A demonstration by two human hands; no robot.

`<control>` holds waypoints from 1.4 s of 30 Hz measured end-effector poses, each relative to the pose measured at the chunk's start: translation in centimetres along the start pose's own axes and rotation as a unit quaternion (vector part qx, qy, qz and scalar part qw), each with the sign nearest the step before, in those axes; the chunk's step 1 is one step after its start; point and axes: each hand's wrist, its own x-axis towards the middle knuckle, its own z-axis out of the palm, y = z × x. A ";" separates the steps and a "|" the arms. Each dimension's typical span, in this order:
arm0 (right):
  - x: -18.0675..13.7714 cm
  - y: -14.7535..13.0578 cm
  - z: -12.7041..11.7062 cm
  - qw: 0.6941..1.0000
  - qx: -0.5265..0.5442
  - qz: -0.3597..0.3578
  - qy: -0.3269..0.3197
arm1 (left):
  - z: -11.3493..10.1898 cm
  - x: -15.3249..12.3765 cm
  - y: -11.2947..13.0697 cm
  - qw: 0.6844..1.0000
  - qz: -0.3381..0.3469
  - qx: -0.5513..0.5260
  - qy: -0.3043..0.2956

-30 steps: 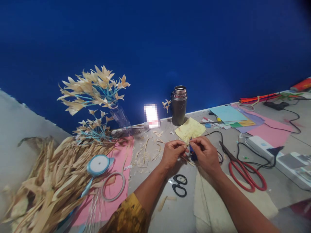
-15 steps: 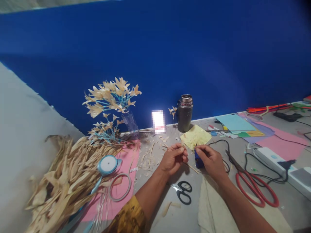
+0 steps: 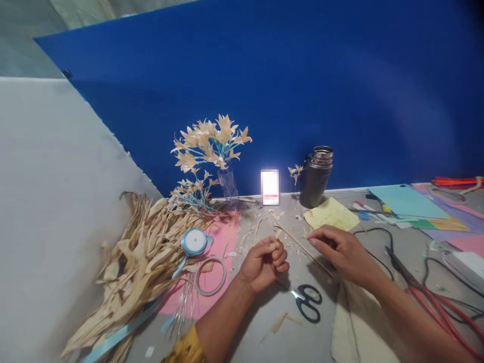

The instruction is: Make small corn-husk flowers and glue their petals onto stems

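My left hand (image 3: 264, 264) is closed in a pinch, its other fingers curled in. A small pale piece of dried husk (image 3: 278, 234) sticks up from its thumb and forefinger. My right hand (image 3: 338, 247) hovers to the right, thumb and forefinger close together. A pale fleck shows near those tips; I cannot make out what they hold. Between the hands a thin stick (image 3: 302, 244) lies slanting on the table. Black-handled scissors (image 3: 309, 302) rest below, blades pointing left. Husk scraps (image 3: 259, 227) are strewn behind my left hand.
To the left are a heap of dried husks (image 3: 151, 252), a ribbon spool (image 3: 194, 241), a tape roll (image 3: 210, 276) and husk flowers (image 3: 212, 138). A dark flask (image 3: 316, 179) and a lit phone (image 3: 269, 186) stand behind. Red-handled scissors (image 3: 434, 307) and cables lie right.
The view has swung left, so things sit farther right. My hands have drawn farther apart. The dark blue object by my right hand no longer shows.
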 end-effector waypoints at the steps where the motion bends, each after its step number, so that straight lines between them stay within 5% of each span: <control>1: 0.2 0.4 0.2 0.999 -0.041 0.012 -0.001 | -0.5 -0.2 0.2 1.000 0.012 -0.006 0.015; 5: 1.1 2.1 1.0 0.961 -0.245 0.098 -0.086 | -2.8 -0.3 1.0 0.992 0.068 -0.031 0.103; 8: 2.9 2.5 1.4 0.934 -0.301 0.120 -0.154 | -4.1 -0.1 1.3 0.981 0.092 -0.034 0.168; 17: 12.6 1.7 5.8 0.927 -0.320 0.087 -0.178 | -4.8 0.2 1.3 0.969 0.089 0.013 0.229; 26: 13.8 2.9 9.1 0.952 -0.245 0.118 -0.137 | -5.0 0.3 1.0 0.967 0.051 -0.004 0.248; 33: 14.2 2.7 6.9 0.981 -0.081 0.157 -0.078 | -4.7 0.1 1.0 0.970 0.061 -0.009 0.235; 38: 9.4 1.4 3.1 0.971 0.142 0.174 -0.081 | -3.1 0.1 1.4 0.976 0.086 -0.009 0.200; 42: 4.3 0.0 2.3 0.812 0.519 0.253 -0.084 | -0.9 -0.1 1.3 0.985 0.070 0.004 0.158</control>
